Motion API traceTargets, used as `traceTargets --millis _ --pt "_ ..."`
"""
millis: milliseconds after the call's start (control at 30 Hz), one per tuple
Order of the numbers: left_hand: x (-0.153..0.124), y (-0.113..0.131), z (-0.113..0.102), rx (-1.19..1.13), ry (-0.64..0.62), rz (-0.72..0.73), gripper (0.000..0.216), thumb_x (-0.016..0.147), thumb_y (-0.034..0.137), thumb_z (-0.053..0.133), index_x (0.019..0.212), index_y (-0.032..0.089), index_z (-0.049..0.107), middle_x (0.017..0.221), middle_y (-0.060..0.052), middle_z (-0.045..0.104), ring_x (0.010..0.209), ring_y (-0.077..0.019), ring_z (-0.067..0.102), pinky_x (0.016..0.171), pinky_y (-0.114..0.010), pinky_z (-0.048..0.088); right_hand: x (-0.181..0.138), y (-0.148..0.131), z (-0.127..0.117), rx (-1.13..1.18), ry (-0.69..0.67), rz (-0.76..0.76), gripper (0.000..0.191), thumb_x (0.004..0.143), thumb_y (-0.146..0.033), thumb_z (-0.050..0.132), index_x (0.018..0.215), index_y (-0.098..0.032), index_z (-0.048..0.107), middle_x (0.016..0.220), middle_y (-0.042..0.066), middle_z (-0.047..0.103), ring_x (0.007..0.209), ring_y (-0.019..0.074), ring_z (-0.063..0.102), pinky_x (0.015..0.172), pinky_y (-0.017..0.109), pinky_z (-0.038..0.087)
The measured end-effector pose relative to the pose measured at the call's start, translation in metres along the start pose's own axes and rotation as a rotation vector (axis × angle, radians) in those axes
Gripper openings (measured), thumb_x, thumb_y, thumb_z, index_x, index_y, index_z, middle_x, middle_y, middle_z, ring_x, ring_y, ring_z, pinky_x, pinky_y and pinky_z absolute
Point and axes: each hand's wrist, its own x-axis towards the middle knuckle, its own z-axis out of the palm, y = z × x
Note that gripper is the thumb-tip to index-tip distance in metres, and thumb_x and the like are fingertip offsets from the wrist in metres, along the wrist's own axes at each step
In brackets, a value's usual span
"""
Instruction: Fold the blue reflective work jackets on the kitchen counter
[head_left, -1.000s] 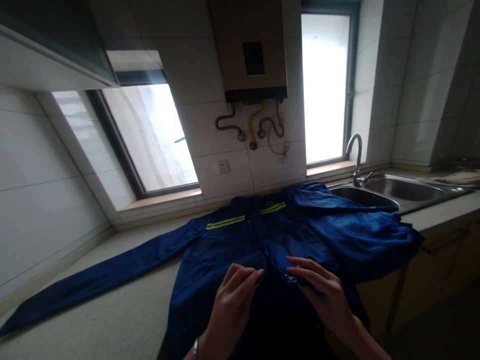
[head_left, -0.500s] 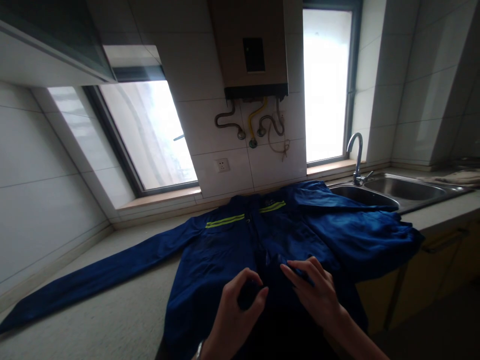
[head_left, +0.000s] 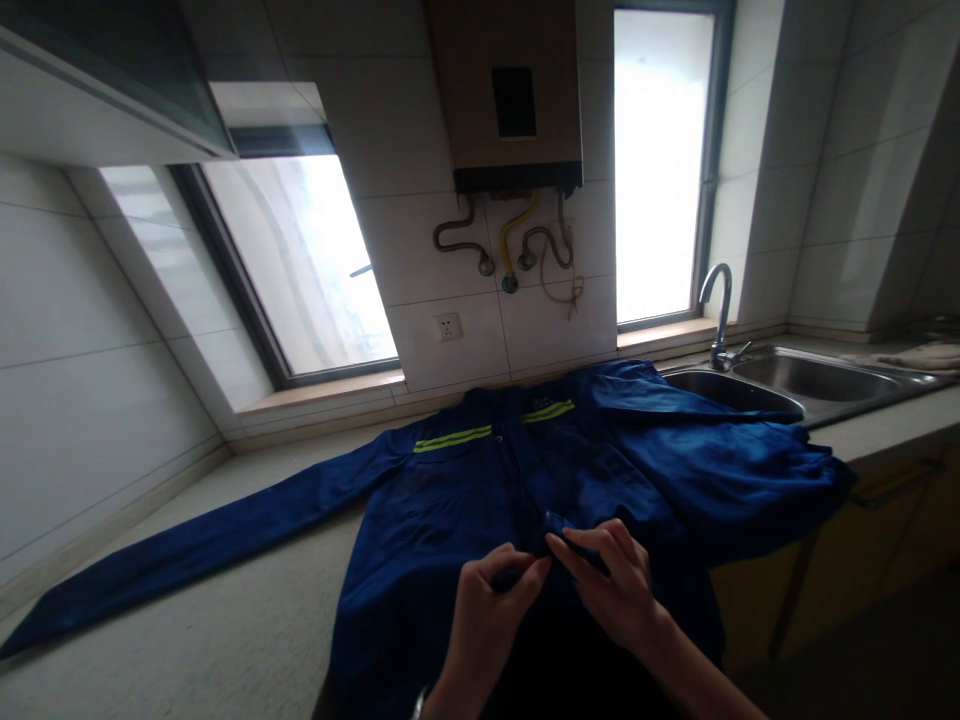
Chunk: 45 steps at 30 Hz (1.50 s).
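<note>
Left hand (head_left: 487,612) and right hand (head_left: 613,598) pinch the blue jacket (head_left: 442,500); chest badge (head_left: 537,403) unreadable.

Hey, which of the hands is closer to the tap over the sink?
Right. The right hand pinches the front of the jacket, down and to the left of the tap; the left hand is beside it, farther left.

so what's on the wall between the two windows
A water heater, with its pipes below it and a socket lower left, in the head view.
</note>
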Motion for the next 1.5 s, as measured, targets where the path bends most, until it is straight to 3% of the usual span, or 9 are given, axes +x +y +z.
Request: traceTargets --millis 200,433,600,733,933,1133,1267,1367,1500 --pt "0.000 0.002 -0.004 -0.124 -0.029 -0.076 0.027 0.065 0.043 0.070 0.066 0.016 0.071 0.065 -0.002 0.066 0.068 -0.0173 0.060 0.066 -0.023 0.047 0.001 0.001 0.000 0.039 -0.006 0.011 0.041 0.082 -0.012 0.060 0.119 -0.029 0.060 0.087 0.002 0.067 0.069 0.0113 0.056 0.063 0.024 0.048" --pt "-0.007 0.009 -0.004 -0.247 0.137 -0.182 0.033 0.052 0.042 0.078 0.070 0.015 0.068 0.077 -0.005 0.070 0.075 -0.0208 0.064 0.073 -0.028 0.050 -0.005 0.004 0.002 0.053 -0.029 0.026 0.037 0.083 -0.013 0.057 0.116 -0.027 0.062 0.089 0.004 0.066 0.078 0.0147 0.060 0.074 0.029 0.050" --pt "-0.011 0.014 -0.005 -0.264 0.101 -0.207 0.035 0.051 0.040 0.079 0.072 0.015 0.066 0.076 -0.005 0.070 0.074 -0.0208 0.064 0.072 -0.029 0.049 0.005 0.006 -0.002 0.059 -0.046 0.013 0.028 0.086 -0.018 0.053 0.109 -0.027 0.066 0.089 0.004 0.065 0.079 0.0146 0.061 0.081 0.031 0.049" --pt "-0.010 0.013 -0.005 -0.260 0.097 -0.211 0.038 0.049 0.042 0.079 0.072 0.015 0.066 0.077 -0.005 0.070 0.075 -0.0211 0.064 0.072 -0.029 0.049 0.016 0.011 -0.008 0.079 -0.093 -0.031 0.027 0.089 -0.020 0.049 0.107 -0.027 0.067 0.087 0.003 0.065 0.074 0.0119 0.059 0.076 0.027 0.048" --pt "-0.010 0.007 -0.002 -0.244 0.095 -0.189 0.038 0.050 0.043 0.079 0.072 0.015 0.066 0.076 -0.005 0.070 0.076 -0.0216 0.064 0.073 -0.029 0.049 0.022 0.014 -0.009 0.051 -0.088 -0.116 0.024 0.089 -0.021 0.048 0.104 -0.023 0.067 0.081 0.002 0.067 0.070 0.0110 0.059 0.073 0.025 0.047" --pt "-0.009 -0.004 0.005 -0.208 0.078 -0.146 0.038 0.053 0.045 0.078 0.074 0.015 0.069 0.078 -0.006 0.071 0.080 -0.0222 0.064 0.075 -0.029 0.050 0.014 0.013 -0.002 0.092 -0.111 -0.053 0.025 0.087 -0.026 0.054 0.109 -0.019 0.064 0.087 0.004 0.067 0.074 0.0123 0.062 0.075 0.027 0.048" --pt "-0.006 -0.015 0.009 -0.182 -0.017 -0.117 0.036 0.063 0.047 0.072 0.076 0.014 0.071 0.080 -0.006 0.071 0.082 -0.0222 0.063 0.079 -0.030 0.050 0.019 0.014 -0.011 0.110 -0.130 -0.125 0.022 0.088 -0.022 0.054 0.107 -0.025 0.064 0.093 0.001 0.069 0.074 0.0094 0.062 0.075 0.024 0.048" --pt "-0.006 -0.017 0.009 -0.182 -0.029 -0.089 0.033 0.065 0.045 0.072 0.078 0.014 0.072 0.082 -0.006 0.071 0.082 -0.0213 0.063 0.080 -0.030 0.049 0.022 0.014 -0.019 0.094 -0.119 -0.206 0.020 0.088 -0.021 0.054 0.101 -0.029 0.067 0.101 -0.003 0.069 0.077 0.0090 0.063 0.077 0.023 0.049" --pt "-0.005 -0.013 0.005 -0.160 -0.044 -0.020 0.029 0.068 0.042 0.071 0.075 0.015 0.070 0.076 -0.003 0.070 0.075 -0.0176 0.062 0.073 -0.024 0.049 0.019 0.016 -0.017 0.097 -0.149 -0.198 0.022 0.085 -0.022 0.060 0.104 -0.031 0.066 0.102 -0.004 0.069 0.076 0.0089 0.063 0.078 0.023 0.049"
